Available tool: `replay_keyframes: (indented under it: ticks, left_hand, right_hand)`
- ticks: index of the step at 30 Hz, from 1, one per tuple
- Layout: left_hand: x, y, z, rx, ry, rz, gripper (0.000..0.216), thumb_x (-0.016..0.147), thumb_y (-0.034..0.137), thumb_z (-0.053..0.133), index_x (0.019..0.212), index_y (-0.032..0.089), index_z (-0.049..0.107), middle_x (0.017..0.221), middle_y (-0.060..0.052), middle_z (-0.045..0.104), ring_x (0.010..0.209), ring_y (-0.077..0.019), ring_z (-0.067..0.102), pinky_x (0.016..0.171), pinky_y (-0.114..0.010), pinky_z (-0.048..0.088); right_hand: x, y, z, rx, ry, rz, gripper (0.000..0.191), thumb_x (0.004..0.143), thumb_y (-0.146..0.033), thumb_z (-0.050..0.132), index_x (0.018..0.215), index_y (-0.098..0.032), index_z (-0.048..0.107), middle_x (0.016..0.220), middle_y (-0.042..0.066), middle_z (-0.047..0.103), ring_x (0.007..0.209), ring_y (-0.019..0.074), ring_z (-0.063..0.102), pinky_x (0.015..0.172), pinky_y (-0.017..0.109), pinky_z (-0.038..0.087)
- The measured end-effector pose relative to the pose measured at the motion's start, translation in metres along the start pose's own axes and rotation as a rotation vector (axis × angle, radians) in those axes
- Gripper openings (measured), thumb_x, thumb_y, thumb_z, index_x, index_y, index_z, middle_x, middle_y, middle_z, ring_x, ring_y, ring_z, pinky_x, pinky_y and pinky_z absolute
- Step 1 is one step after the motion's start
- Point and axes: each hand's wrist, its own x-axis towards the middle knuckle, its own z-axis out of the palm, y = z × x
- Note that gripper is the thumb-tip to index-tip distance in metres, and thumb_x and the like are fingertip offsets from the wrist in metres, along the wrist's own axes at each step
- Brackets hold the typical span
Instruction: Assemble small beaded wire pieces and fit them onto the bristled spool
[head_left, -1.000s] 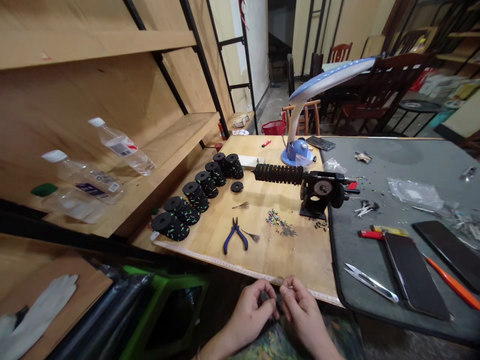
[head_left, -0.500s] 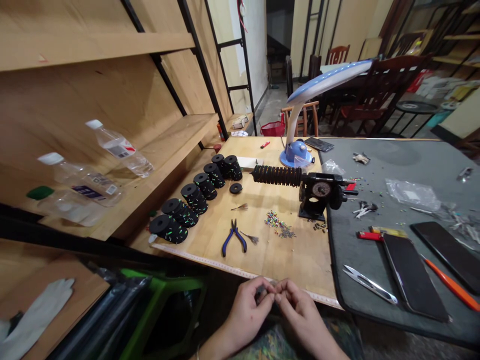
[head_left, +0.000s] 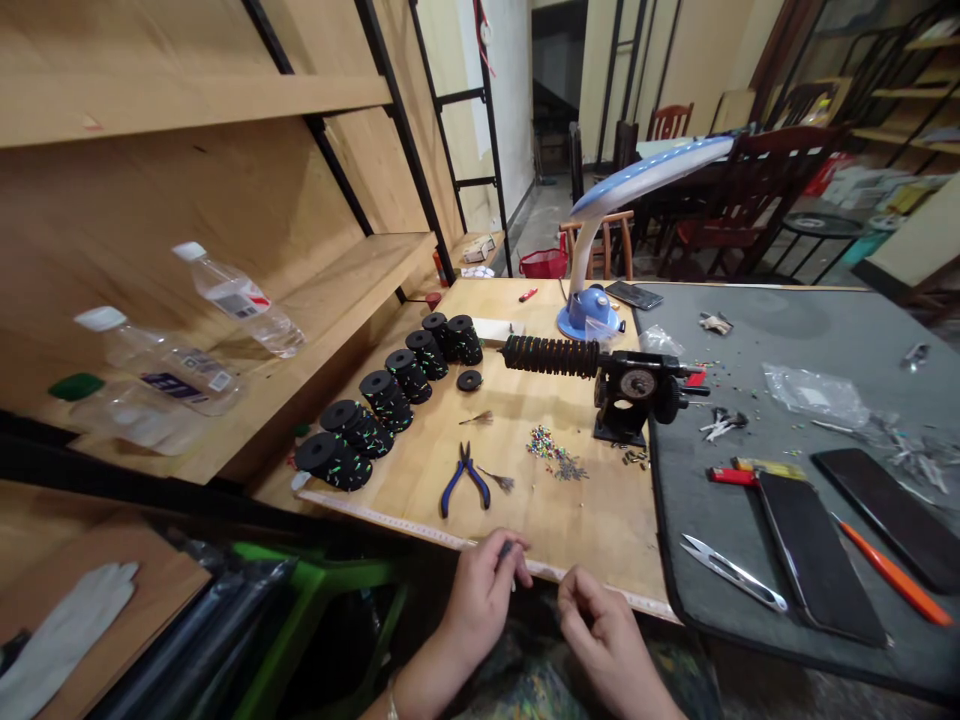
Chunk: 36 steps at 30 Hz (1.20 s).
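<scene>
My left hand is closed in a pinch at the table's front edge, with a small dark bit between thumb and fingers, too small to name. To its right, my right hand has its fingers curled together; whatever they may pinch is hidden. The two hands are apart. Beyond them on the wood lie blue-handled pliers, standing partly spread, and a thin feathery bundle. A small pile of coloured beads lies beside dark little pins.
Black spools line the table's left side. A black cranked device carries a ribbed roller, with a blue lamp behind. Thread snips, a phone and an orange tool rest on the grey mat.
My hands, together before, have drawn apart. The left has lifted and turned a little leftward; the right has shifted slightly right. The view has tilted a little.
</scene>
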Motion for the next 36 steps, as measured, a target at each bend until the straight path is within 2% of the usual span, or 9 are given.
replay_keyframes:
  ticks: [3, 6, 10, 15, 21, 25, 28, 33, 36]
  left_hand:
    - [0.007, -0.001, -0.012, -0.125, 0.028, -0.095, 0.029, 0.089, 0.042, 0.051, 0.091, 0.016, 0.063, 0.071, -0.006, 0.071, 0.06, -0.0178, 0.063, 0.054, -0.024, 0.042]
    - [0.007, -0.003, -0.019, -0.263, -0.049, -0.168, 0.034, 0.086, 0.047, 0.054, 0.094, 0.015, 0.06, 0.082, -0.01, 0.071, 0.065, -0.0183, 0.065, 0.051, -0.024, 0.041]
    - [0.0, 0.001, -0.016, -0.284, -0.17, -0.209, 0.028, 0.083, 0.042, 0.06, 0.086, 0.014, 0.062, 0.062, 0.0, 0.061, 0.052, -0.0111, 0.052, 0.05, -0.021, 0.036]
    - [-0.006, 0.014, -0.002, -0.145, -0.245, -0.152, 0.017, 0.075, 0.022, 0.067, 0.09, 0.014, 0.069, 0.063, 0.003, 0.056, 0.06, -0.012, 0.05, 0.06, -0.022, 0.039]
    - [0.002, 0.022, 0.007, -0.136, -0.174, -0.13, 0.015, 0.076, 0.026, 0.064, 0.067, 0.014, 0.065, 0.061, 0.0, 0.059, 0.058, -0.0127, 0.05, 0.057, -0.022, 0.038]
    - [0.007, 0.025, 0.004, -0.146, -0.14, -0.135, 0.015, 0.075, 0.026, 0.063, 0.066, 0.015, 0.062, 0.058, 0.002, 0.058, 0.058, -0.0129, 0.05, 0.058, -0.022, 0.038]
    - [0.009, 0.027, 0.003, -0.126, -0.11, -0.127, 0.015, 0.075, 0.026, 0.063, 0.065, 0.015, 0.061, 0.058, 0.002, 0.057, 0.059, -0.0134, 0.051, 0.059, -0.022, 0.038]
    - [0.01, 0.031, 0.004, -0.096, -0.084, -0.09, 0.016, 0.077, 0.025, 0.061, 0.065, 0.015, 0.061, 0.057, 0.001, 0.058, 0.056, -0.0133, 0.051, 0.056, -0.022, 0.038]
    - [0.011, 0.032, 0.005, -0.071, -0.068, -0.064, 0.017, 0.078, 0.026, 0.061, 0.065, 0.015, 0.063, 0.06, -0.002, 0.063, 0.058, -0.0149, 0.056, 0.057, -0.022, 0.041]
  right_hand:
    - [-0.001, 0.003, -0.003, 0.093, 0.006, 0.043, 0.021, 0.085, -0.031, 0.052, 0.067, -0.022, 0.046, 0.057, -0.005, 0.043, 0.054, 0.0132, 0.041, 0.053, 0.025, 0.031]
    - [-0.001, 0.003, -0.004, 0.263, -0.014, 0.105, 0.029, 0.087, -0.044, 0.051, 0.069, -0.022, 0.046, 0.054, -0.006, 0.044, 0.05, 0.0127, 0.042, 0.05, 0.024, 0.033]
    - [0.002, 0.001, -0.005, 0.37, -0.018, 0.134, 0.038, 0.086, -0.056, 0.051, 0.072, -0.022, 0.049, 0.052, -0.005, 0.049, 0.05, 0.0126, 0.044, 0.051, 0.024, 0.033]
    - [0.006, -0.004, -0.006, 0.446, -0.067, 0.209, 0.043, 0.08, -0.063, 0.056, 0.071, -0.021, 0.049, 0.049, -0.006, 0.049, 0.046, 0.011, 0.042, 0.049, 0.023, 0.032]
    - [0.009, -0.01, -0.007, 0.434, -0.104, 0.206, 0.044, 0.079, -0.063, 0.057, 0.07, -0.021, 0.049, 0.048, -0.007, 0.051, 0.044, 0.0104, 0.043, 0.048, 0.022, 0.034]
    - [0.013, -0.013, -0.026, 0.29, -0.076, 0.115, 0.037, 0.085, -0.055, 0.055, 0.083, -0.019, 0.061, 0.073, 0.005, 0.069, 0.07, 0.0199, 0.063, 0.067, 0.03, 0.048]
    - [0.018, -0.021, -0.042, 0.199, 0.019, 0.058, 0.037, 0.087, -0.05, 0.055, 0.105, -0.019, 0.063, 0.099, 0.012, 0.071, 0.095, 0.0267, 0.065, 0.084, 0.037, 0.049]
    - [0.026, -0.041, -0.038, 0.299, -0.076, 0.033, 0.039, 0.088, -0.046, 0.055, 0.117, -0.021, 0.057, 0.116, 0.014, 0.065, 0.107, 0.0281, 0.061, 0.075, 0.035, 0.053]
    - [0.031, -0.046, -0.025, 0.403, -0.166, 0.094, 0.037, 0.085, -0.048, 0.059, 0.109, -0.02, 0.058, 0.103, 0.01, 0.068, 0.094, 0.0241, 0.064, 0.072, 0.033, 0.053]
